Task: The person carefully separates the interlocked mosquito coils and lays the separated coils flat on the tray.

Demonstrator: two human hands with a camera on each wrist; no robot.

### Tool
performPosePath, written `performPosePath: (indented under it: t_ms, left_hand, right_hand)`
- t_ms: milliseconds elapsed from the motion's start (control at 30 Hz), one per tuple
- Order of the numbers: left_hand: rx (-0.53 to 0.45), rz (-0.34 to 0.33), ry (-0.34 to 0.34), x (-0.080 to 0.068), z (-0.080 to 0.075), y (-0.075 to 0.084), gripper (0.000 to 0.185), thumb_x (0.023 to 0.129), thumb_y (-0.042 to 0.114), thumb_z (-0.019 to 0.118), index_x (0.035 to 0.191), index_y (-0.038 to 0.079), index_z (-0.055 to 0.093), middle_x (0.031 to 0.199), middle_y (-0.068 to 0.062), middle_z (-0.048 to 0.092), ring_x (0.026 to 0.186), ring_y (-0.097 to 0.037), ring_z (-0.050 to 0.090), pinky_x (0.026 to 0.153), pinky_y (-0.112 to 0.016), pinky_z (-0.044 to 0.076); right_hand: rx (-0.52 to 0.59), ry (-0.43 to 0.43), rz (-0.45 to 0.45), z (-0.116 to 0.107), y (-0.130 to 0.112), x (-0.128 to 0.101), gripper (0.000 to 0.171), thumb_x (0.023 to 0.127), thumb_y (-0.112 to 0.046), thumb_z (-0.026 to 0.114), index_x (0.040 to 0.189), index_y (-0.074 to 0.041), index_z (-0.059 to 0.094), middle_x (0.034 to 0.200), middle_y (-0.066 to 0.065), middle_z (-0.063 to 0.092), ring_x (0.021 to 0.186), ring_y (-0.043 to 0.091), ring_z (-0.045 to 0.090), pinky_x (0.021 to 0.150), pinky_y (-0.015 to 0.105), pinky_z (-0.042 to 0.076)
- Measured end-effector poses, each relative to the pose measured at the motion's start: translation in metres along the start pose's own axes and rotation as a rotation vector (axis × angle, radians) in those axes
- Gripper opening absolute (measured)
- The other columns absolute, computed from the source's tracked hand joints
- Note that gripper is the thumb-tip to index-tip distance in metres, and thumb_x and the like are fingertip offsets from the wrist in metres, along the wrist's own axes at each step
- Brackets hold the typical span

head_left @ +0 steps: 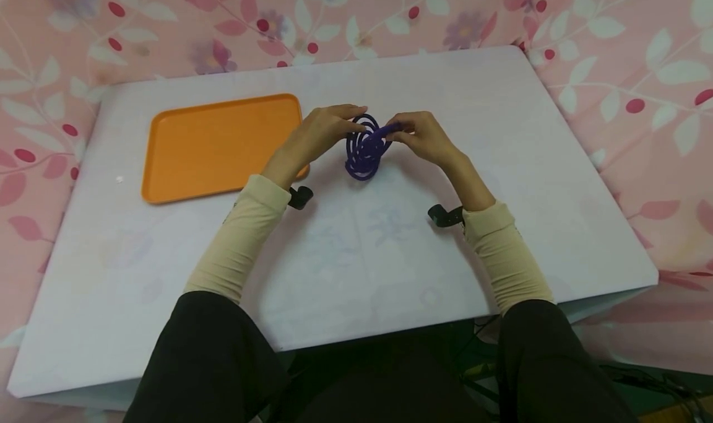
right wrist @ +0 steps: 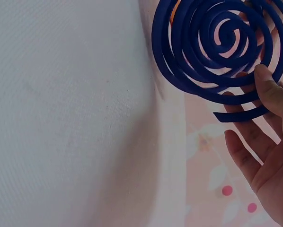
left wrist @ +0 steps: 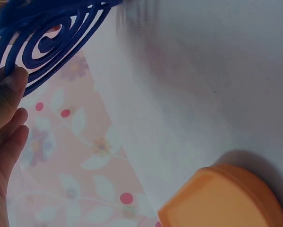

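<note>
Item: purple spiral coil [head_left: 364,147], two interlocked mosquito-coil-type spirals, held upright above the middle of the white bench [head_left: 390,249], just right of the orange tray [head_left: 217,145].

Grip, left hand [head_left: 320,135]: thumb and fingertips pinch the coil's left rim; grasping the coil.

Grip, right hand [head_left: 426,137]: fingers pinch the coil's outer tail at the upper right; grasping the coil.

Handling note (judgement): the step in hand appears to be parting the two nested spirals. The material looks brittle, so pressure is best kept light and spread along the rings, with the halves eased apart gradually from the outer tail inward, not twisted, and held low over the bench in case a piece drops.

View differences: the head view alone shows both hands together, the tray whole and beside the coil, and the floral pink cloth [head_left: 629,70] beyond the bench. The right wrist view shows the ring gaps and free end plainly; the left wrist view shows one tray corner.
</note>
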State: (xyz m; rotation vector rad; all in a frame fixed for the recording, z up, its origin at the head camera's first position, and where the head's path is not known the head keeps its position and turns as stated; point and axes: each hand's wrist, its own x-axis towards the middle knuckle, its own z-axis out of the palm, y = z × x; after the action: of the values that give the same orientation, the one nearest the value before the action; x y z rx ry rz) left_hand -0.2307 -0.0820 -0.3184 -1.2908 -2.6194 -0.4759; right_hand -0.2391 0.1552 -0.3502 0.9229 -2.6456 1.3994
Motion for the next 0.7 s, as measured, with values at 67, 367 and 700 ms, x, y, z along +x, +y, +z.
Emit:
performPosePath:
  t_ms: [67,367,700]
  left_hand:
    - [-0.006,-0.007,0.009,-0.001,0.000,-0.001,0.026,0.086,0.006,0.060,0.110,0.010,0.067,0.131,-0.010,0.054,0.123,-0.024,0.050,0.099,-0.033,0.044]
    - [-0.035,-0.031,-0.004,-0.005,-0.003,-0.003,0.024,0.087,0.006,0.059,0.109,0.007,0.068,0.128,-0.007,0.057,0.122,-0.022,0.051,0.099,-0.033,0.045]
    - [-0.138,-0.059,-0.022,-0.010,-0.001,-0.008,0.020,0.086,0.005,0.060,0.105,0.002,0.068,0.119,-0.011,0.063,0.112,-0.025,0.059,0.097,-0.034,0.046]
  right_hand:
    - [0.013,0.006,0.022,0.000,0.000,0.000,0.011,0.083,-0.006,0.066,0.092,0.001,0.069,0.090,0.013,0.069,0.081,0.009,0.064,0.079,0.026,0.053]
    - [0.104,0.019,0.131,-0.001,-0.003,0.000,0.013,0.084,-0.003,0.064,0.094,0.004,0.068,0.090,0.014,0.069,0.080,0.010,0.065,0.073,0.016,0.050]
    - [0.287,-0.023,0.111,-0.003,-0.009,-0.003,0.014,0.083,0.008,0.060,0.096,0.014,0.062,0.079,-0.004,0.066,0.073,0.013,0.063,0.068,0.020,0.050]
